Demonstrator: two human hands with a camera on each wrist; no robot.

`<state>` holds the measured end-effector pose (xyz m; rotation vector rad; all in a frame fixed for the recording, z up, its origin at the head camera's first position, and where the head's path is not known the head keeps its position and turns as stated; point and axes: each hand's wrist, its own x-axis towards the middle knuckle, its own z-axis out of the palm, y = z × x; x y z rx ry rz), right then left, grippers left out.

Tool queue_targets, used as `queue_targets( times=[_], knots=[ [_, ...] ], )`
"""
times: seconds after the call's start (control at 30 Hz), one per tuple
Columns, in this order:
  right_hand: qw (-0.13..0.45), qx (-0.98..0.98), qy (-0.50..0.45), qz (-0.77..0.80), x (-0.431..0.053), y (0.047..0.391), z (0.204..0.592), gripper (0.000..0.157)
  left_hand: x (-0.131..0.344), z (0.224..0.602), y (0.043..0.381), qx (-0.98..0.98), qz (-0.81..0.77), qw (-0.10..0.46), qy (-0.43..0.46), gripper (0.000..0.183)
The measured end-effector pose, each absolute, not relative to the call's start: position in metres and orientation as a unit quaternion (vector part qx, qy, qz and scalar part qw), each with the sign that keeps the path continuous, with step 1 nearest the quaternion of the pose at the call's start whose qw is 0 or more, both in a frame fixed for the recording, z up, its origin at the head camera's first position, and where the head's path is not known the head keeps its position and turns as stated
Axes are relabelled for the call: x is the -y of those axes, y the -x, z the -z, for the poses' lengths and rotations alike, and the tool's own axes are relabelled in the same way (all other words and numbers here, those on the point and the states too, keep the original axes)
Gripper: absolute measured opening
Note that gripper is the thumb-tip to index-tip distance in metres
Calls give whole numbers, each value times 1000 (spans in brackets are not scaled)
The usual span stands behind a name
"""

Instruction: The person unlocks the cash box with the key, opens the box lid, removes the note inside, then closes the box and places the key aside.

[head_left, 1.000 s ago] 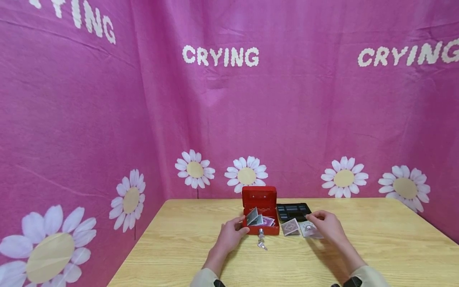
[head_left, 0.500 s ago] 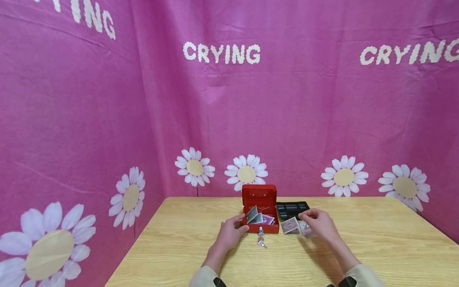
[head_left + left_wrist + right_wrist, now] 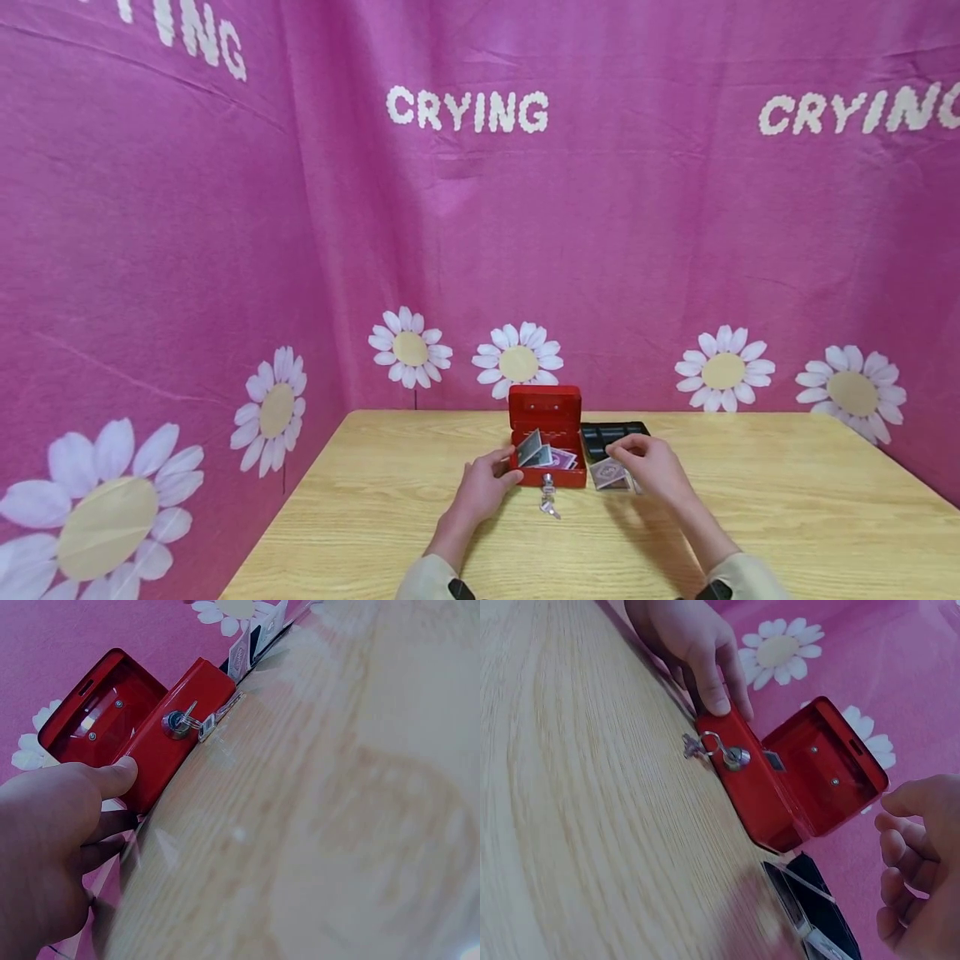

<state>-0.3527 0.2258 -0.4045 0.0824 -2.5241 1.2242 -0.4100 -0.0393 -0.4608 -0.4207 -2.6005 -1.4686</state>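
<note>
A red cash box [image 3: 528, 477] stands on the table with its lid up. Inside lie several banknotes [image 3: 560, 457], some purple, some grey-green. My left hand [image 3: 482, 489] grips the box's front left corner, thumb on the front wall, fingers along the side. From the lock hang keys [image 3: 695, 745] on a ring. To the right of the box a folded banknote [image 3: 608, 472] stands tented on the table. My right hand [image 3: 660, 475] hovers over it, fingers bent and thumb near the index finger, with nothing visible between them. A second note behind that hand is mostly hidden.
A black compartment tray [image 3: 603, 433] lies right of the box, just behind the folded notes. The wooden table [image 3: 420, 450] ends at a pink curtain [image 3: 615, 250] printed with daisies and lettering.
My right hand has moved left, from above the farther note to above the note nearer the box. My left hand stays on the box.
</note>
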Motion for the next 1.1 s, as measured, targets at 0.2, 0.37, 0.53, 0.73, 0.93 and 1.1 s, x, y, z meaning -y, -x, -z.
queue_targets(
  times=[0.2, 0.37, 0.53, 0.73, 0.93, 1.1],
  knots=[
    [164, 887, -33, -430, -217, 354, 405, 18, 39, 460, 410, 860, 488, 62, 139, 46],
    [160, 887, -30, -432, -212, 356, 408, 17, 39, 459, 410, 861, 487, 59, 139, 47],
    [152, 895, -44, -418, -205, 362, 410, 16, 39, 458, 408, 860, 487, 60, 136, 46],
    [142, 901, -48, -407, -196, 367, 410, 15, 39, 459, 407, 861, 488, 61, 133, 46],
    [140, 902, -40, -406, -189, 371, 411, 14, 39, 458, 407, 861, 489, 57, 128, 46],
    [139, 901, -36, -410, -184, 374, 412, 13, 38, 458, 407, 861, 488, 59, 131, 46]
  ],
)
